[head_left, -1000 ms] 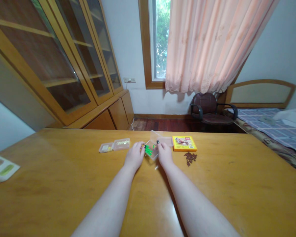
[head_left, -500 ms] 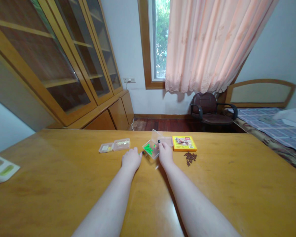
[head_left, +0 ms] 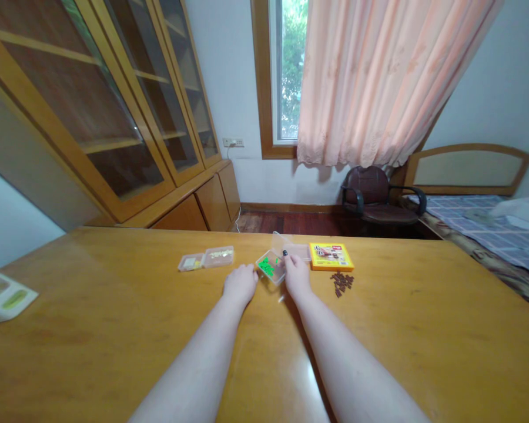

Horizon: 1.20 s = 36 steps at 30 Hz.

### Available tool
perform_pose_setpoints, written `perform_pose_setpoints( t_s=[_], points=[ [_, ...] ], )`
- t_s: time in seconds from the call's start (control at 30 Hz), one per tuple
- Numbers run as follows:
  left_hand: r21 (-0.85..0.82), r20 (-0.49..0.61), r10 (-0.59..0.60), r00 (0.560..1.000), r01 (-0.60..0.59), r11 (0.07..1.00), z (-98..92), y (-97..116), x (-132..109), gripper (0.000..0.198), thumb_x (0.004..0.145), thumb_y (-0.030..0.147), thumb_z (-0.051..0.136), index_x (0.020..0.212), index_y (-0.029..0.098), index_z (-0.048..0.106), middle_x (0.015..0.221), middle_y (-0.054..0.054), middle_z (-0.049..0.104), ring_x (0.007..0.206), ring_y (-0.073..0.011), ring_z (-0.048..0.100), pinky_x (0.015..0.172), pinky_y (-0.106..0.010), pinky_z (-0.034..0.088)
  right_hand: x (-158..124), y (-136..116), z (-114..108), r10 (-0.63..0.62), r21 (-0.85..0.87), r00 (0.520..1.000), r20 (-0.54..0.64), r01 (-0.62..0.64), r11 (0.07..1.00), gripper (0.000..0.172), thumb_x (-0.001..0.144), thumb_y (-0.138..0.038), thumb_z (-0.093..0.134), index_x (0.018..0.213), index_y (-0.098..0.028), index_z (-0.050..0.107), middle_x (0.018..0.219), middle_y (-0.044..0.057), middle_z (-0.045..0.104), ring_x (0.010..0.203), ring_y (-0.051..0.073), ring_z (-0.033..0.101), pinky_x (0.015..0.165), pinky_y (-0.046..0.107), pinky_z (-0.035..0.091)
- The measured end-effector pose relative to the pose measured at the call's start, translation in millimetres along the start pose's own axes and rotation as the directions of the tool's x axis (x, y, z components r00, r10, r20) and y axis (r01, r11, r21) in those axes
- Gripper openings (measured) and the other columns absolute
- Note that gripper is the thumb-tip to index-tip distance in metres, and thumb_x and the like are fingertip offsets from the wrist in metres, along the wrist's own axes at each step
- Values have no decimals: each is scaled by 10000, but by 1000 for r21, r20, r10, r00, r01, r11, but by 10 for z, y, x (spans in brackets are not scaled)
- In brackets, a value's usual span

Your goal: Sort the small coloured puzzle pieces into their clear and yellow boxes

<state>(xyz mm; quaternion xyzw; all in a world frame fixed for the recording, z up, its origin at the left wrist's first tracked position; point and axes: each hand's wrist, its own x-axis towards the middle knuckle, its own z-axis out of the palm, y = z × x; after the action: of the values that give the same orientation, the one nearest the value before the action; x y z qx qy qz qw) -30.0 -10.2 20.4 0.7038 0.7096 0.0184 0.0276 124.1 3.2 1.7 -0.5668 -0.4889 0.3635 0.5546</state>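
Note:
My right hand (head_left: 297, 275) grips the right side of a small clear plastic box (head_left: 280, 279), thumb on its rim. The box is tilted, its lid (head_left: 282, 239) swung open behind it. Bright green small pieces (head_left: 268, 268) lie inside, mostly toward the left, with one apart near the right. My left hand (head_left: 240, 283) is closed just left of the box, its fingers curled; whatever they hold, if anything, is hidden. Behind my right hand, another clear container (head_left: 300, 252) is partly covered. A pile of brown small pieces (head_left: 342, 284) lies to the right on the table.
A yellow box (head_left: 331, 257) with a printed picture lies behind the brown pile. An open clear case (head_left: 219, 256) with pale pieces sits left of my hands. At the table's left edge stands a white object (head_left: 9, 296). The wooden table (head_left: 114, 329) spans the foreground.
My left fingers have curled in, and the left thumb and dark nail no longer show at the box's corner. My right hand keeps its grip. The view has shifted slightly.

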Motion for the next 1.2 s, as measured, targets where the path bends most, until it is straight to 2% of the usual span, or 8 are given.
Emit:
perform_pose_setpoints(
  t_s=[0.27, 0.37, 0.63, 0.77, 0.9, 1.07, 1.2],
  points=[
    [-62, -4, -81, 997, 80, 995, 2, -15, 25, 333, 880, 307, 294, 868, 162, 594, 900, -119, 645, 816, -242, 629, 665, -327, 446, -2, -5, 0, 11, 16, 1000, 8, -11, 1000, 312, 776, -418, 426, 630, -184, 573, 659, 24, 638, 628, 165, 551, 621, 256, 375],
    [-107, -50, -116, 992, 110, 988, -5, -21, 37, 339, 895, 304, 268, 861, 172, 578, 882, -104, 642, 787, -224, 624, 638, -308, 426, -1, 6, 6, 7, 33, 1000, 9, -8, 999, 304, 773, -413, 431, 625, -187, 570, 646, 18, 636, 630, 165, 551, 629, 256, 378],
    [-168, -191, -59, 980, 27, 985, -46, -11, 28, 265, 895, 274, 300, 834, 186, 543, 861, -72, 625, 783, -183, 591, 623, -271, 377, -7, -29, 1, 11, 20, 1000, 13, -11, 1000, 290, 769, -396, 436, 630, -188, 582, 628, 18, 641, 648, 171, 555, 647, 261, 377],
    [-152, -141, -67, 988, 46, 987, -35, -10, 35, 265, 894, 272, 300, 821, 187, 540, 857, -73, 629, 761, -181, 592, 609, -269, 369, -16, -53, -6, 8, 7, 1000, 14, -8, 1000, 290, 766, -393, 441, 622, -185, 582, 620, 15, 636, 645, 168, 551, 643, 259, 374],
    [-109, -104, -74, 992, 62, 992, -21, -5, 14, 287, 903, 312, 283, 904, 176, 536, 908, -92, 626, 805, -205, 601, 653, -288, 398, -21, -48, -2, 6, 22, 1000, 16, -6, 1000, 301, 771, -414, 439, 640, -183, 580, 633, 15, 628, 639, 167, 552, 624, 254, 378],
    [-18, -67, -2, 998, 1, 1000, -26, 25, -36, 369, 855, 479, 382, 993, 170, 527, 978, -114, 612, 921, -253, 582, 761, -343, 420, -23, -39, -5, 10, 44, 1000, -19, -9, 999, 349, 790, -467, 427, 655, -183, 578, 653, 27, 637, 641, 170, 565, 619, 256, 391],
    [32, -24, 48, 999, -47, 998, -12, 39, -27, 321, 860, 425, 391, 1016, 186, 538, 976, -112, 611, 926, -263, 581, 772, -371, 424, -15, -35, -6, 29, 80, 999, -34, -26, 996, 381, 797, -502, 422, 722, -178, 607, 682, 39, 655, 662, 179, 582, 628, 261, 404]
  ],
)
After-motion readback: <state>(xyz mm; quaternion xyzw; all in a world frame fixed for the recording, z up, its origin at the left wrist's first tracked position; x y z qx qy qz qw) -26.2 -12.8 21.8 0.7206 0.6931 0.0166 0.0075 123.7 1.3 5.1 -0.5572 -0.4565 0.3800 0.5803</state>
